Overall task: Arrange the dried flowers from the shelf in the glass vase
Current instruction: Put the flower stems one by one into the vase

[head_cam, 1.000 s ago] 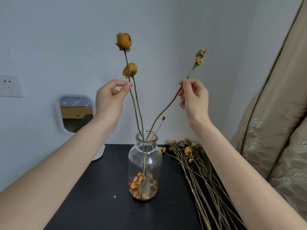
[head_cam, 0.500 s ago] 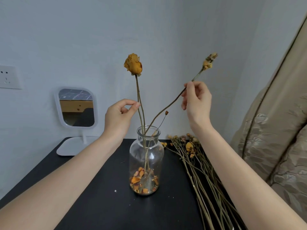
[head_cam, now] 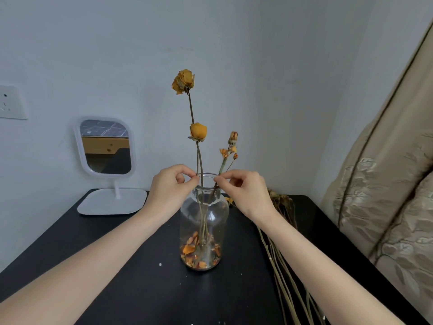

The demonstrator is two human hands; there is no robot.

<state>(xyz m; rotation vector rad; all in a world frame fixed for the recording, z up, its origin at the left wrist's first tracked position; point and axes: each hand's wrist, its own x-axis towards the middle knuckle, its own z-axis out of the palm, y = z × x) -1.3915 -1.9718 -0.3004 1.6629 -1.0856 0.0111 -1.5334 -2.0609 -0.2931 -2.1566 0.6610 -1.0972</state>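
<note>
Socket plate (head_cam: 11, 102) showed on the wall at far left, and a white standing mirror (head_cam: 106, 146) sat at ten o'clock from the glass vase (head_cam: 203, 221) on the black table (head_cam: 131, 277). At the rim's nine o'clock side the left hand (head_cam: 173, 188) pinched the stems of two dried roses (head_cam: 198, 132) between thumb and forefinger, the other fingers curled. These stems ran almost straight toward twelve o'clock, their feet among orange petals (head_cam: 189, 248) in the vase bottom. At the rim's three o'clock side the right hand (head_cam: 243, 193) pinched the thin stem of a small spray (head_cam: 232, 139), which leaned toward one o'clock from inside the neck. Loose dried flowers (head_cam: 283, 204) lay on the table at three to five o'clock from the vase, their heads partly hidden behind the right wrist and their long stems running toward six o'clock. The right hand looked the nearer one for the next stem, which lay below it. A patterned curtain (head_cam: 386, 195) hung at far right.
</note>
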